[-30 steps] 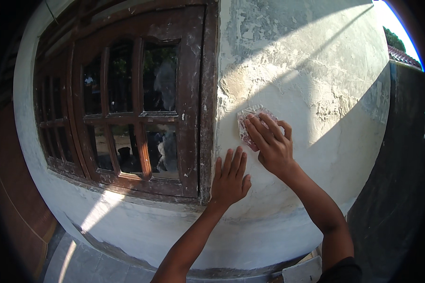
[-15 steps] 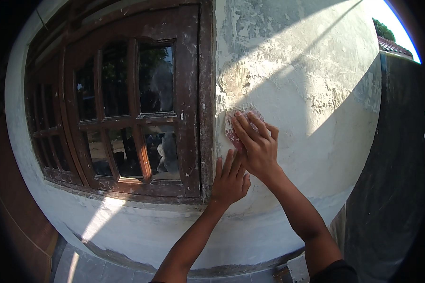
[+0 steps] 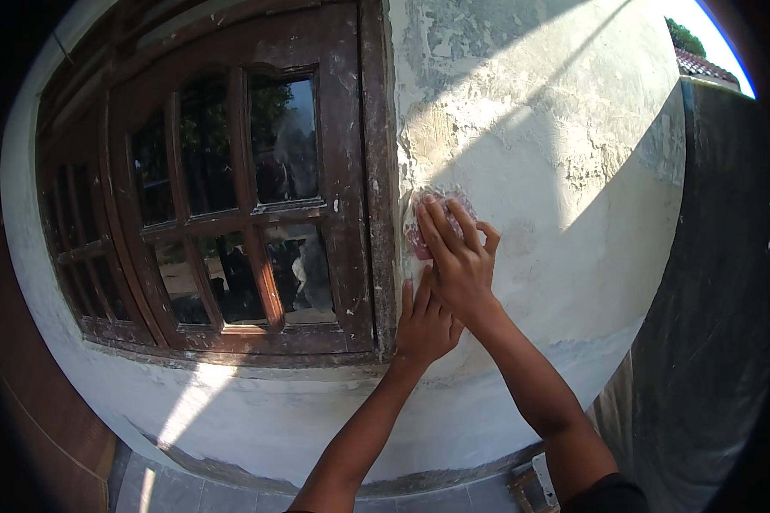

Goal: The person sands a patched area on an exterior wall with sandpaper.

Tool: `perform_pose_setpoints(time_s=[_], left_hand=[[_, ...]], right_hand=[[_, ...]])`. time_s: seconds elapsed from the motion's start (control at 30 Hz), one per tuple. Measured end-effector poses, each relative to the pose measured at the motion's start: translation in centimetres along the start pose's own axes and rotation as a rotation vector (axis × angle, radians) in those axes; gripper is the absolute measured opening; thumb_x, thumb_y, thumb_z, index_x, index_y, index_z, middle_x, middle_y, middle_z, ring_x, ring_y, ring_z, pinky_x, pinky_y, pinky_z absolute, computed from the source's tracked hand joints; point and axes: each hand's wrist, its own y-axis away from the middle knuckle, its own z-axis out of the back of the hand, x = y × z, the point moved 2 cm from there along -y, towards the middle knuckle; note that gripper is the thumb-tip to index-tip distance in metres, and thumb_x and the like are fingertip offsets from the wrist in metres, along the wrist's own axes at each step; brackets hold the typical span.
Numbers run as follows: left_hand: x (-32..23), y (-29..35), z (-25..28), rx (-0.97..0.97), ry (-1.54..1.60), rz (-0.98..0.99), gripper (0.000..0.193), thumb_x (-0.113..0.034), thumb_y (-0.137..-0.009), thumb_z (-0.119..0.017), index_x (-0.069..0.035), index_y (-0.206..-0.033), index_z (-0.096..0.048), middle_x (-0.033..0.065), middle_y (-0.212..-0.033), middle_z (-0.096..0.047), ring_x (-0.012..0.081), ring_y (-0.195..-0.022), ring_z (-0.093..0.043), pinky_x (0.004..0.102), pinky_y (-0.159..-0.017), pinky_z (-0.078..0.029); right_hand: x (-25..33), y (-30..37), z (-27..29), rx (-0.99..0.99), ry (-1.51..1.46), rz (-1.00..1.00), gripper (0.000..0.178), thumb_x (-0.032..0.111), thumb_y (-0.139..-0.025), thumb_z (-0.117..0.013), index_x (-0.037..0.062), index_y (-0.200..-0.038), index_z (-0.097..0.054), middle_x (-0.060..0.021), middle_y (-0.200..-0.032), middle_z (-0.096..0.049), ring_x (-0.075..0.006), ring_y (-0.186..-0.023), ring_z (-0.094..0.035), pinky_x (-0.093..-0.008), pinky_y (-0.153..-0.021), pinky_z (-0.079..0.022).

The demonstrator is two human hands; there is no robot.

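Observation:
My right hand presses a flat pinkish pad against the wall, just right of the window frame. White plaster smears the pad, and the fingers lie across it, so its exact kind cannot be made out. Just below, my left hand rests on the same wall with its fingers stretched upward and holds nothing. Its fingertips come close to the right hand's heel, which partly covers them. Around the pad the wall is pale and unevenly coated, with a rough, ridged plaster patch above it.
A brown wooden window with glass panes fills the left side, spotted with white. Grey tiles run along the wall's foot. A small worn box-like object sits low beside my right arm. Dark sheeting hangs on the right.
The right hand and pad have shifted slightly left, nearer the window frame. The left hand stays at about the same place on the wall, while the whole view has tilted a little.

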Motion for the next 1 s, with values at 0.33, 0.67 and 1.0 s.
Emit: perform_pose_setpoints(time_s=[0.33, 0.67, 1.0], left_hand=[[-0.7, -1.3, 1.2, -0.063, -0.086, -0.012, 0.057, -0.032, -0.096, -0.045, -0.006, -0.146, -0.049, 0.0127, -0.157, -0.041, 0.0292, -0.151, -0.03, 0.0546, -0.122, -0.019], [0.2, -0.1, 0.5, -0.07, -0.075, -0.024, 0.061, -0.036, -0.095, -0.051, -0.002, -0.146, -0.05, 0.017, -0.158, -0.039, 0.0337, -0.151, -0.029, 0.0566, -0.122, -0.015], [0.0, 0.7, 0.8, -0.059, -0.045, -0.052, 0.059, -0.028, -0.093, -0.049, -0.003, -0.147, -0.049, 0.0126, -0.16, -0.038, 0.033, -0.151, -0.029, 0.0554, -0.123, -0.014]], right_hand=[[-1.9, -8.7, 0.6, -0.134, 0.006, 0.036, 0.064, 0.0, -0.075, -0.063, 0.0117, -0.137, -0.06, -0.0021, -0.139, -0.061, -0.0232, -0.132, -0.052, -0.0458, -0.103, -0.03], [-0.1, -1.2, 2.1, -0.12, -0.12, -0.002, 0.053, 0.003, -0.08, -0.059, 0.0136, -0.132, -0.064, -0.002, -0.139, -0.062, -0.0212, -0.129, -0.056, -0.0417, -0.104, -0.033], [-2.7, -1.4, -1.5, -0.065, -0.161, -0.05, 0.057, -0.003, -0.08, -0.056, 0.0106, -0.135, -0.063, -0.0067, -0.143, -0.06, -0.0275, -0.139, -0.05, -0.0516, -0.116, -0.032]])
